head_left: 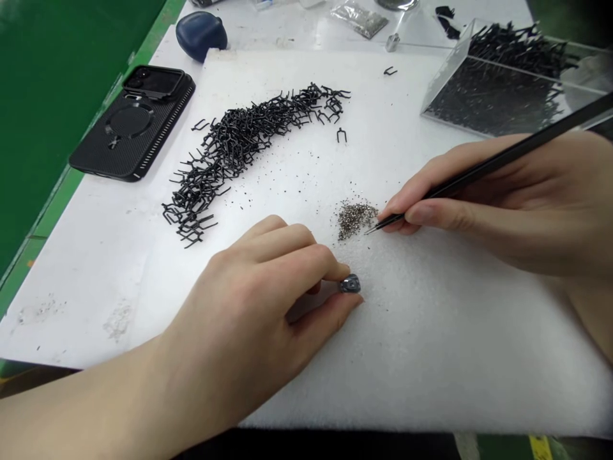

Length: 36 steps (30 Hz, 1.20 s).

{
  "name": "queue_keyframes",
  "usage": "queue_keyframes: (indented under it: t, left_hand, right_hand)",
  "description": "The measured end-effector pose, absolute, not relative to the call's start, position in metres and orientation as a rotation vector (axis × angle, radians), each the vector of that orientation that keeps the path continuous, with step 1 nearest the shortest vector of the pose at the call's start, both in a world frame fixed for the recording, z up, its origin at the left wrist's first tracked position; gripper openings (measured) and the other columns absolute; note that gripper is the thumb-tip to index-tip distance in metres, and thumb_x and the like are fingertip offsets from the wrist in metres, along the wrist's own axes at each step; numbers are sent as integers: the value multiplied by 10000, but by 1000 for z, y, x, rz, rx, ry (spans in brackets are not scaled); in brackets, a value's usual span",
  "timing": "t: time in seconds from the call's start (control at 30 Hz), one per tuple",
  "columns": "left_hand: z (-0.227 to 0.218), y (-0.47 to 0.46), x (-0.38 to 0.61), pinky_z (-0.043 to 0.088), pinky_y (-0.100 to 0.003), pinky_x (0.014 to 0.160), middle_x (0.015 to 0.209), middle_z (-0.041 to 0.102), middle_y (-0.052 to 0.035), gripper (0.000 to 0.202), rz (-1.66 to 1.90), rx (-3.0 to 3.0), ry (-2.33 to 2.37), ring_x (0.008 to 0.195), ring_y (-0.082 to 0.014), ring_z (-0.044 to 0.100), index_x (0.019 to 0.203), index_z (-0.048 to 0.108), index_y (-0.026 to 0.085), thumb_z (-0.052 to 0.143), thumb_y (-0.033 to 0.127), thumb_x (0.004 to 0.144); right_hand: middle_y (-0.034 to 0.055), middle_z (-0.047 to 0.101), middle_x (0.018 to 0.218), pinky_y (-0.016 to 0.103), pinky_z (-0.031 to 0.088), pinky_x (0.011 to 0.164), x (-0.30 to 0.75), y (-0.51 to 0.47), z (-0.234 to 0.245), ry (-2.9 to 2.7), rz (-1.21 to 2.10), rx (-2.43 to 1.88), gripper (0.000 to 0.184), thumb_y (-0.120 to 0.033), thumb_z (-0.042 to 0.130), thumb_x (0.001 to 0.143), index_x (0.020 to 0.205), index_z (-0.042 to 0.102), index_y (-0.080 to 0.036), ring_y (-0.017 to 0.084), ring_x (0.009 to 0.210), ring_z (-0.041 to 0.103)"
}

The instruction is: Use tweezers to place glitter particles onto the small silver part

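Observation:
My left hand [239, 313] pinches a small dark metallic part [350, 284] between thumb and fingertips, just above a white foam sheet [431, 358]. In my right hand, black tweezers [483, 163] are held like a pen. Their fine tips sit just over the foam, beside a small heap of grey-black granules [355, 220]. Up and to the left lies a long tangled pile of black wire clips [230, 153]. A single clip [341, 135] stands apart from it. Dark specks are scattered over the foam.
A phone in a black case [131, 121] lies left of the foam, and a dark blue rounded case [201, 35] sits behind it. A transparent acrylic tray [498, 83] holds many black clips at the back right. Behind the foam lies a plastic bag of granules [359, 19].

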<state>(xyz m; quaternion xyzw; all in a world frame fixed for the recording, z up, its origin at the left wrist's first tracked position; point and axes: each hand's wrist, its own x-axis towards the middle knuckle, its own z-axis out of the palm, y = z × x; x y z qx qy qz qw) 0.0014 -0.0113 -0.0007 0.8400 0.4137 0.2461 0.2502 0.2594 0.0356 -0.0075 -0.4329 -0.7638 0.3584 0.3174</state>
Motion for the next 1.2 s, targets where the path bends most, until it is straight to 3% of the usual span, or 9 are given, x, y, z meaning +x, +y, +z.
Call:
queue_keyframes:
  t: [0.23, 0.43, 1.2]
  left_hand:
    - [1, -10, 4, 487, -222, 640, 726, 641, 10, 35, 693, 2288, 1119, 711, -108, 581, 844, 766, 152, 739, 159, 866]
    - [-2, -9, 3, 482, -223, 634, 716, 635, 1, 46, 701, 2288, 1117, 724, -115, 581, 836, 779, 128, 756, 160, 859]
    - [0, -10, 2, 485, -235, 650, 719, 630, -3, 64, 687, 2304, 1114, 723, -121, 574, 856, 787, 114, 743, 157, 873]
  right_hand:
    - [-6, 793, 907, 276, 647, 686, 255, 26, -3, -1910, 1097, -1044, 76, -230, 779, 883, 917, 789, -297, 193, 825, 767]
    - [-31, 799, 947, 200, 645, 785, 250, 22, -1, -2004, 1341, -924, 218, -119, 730, 884, 1010, 775, -290, 161, 874, 778]
    - [-32, 802, 949, 194, 632, 673, 252, 22, -6, -2036, 1295, -918, 237, -126, 739, 877, 1008, 783, -318, 173, 869, 778]
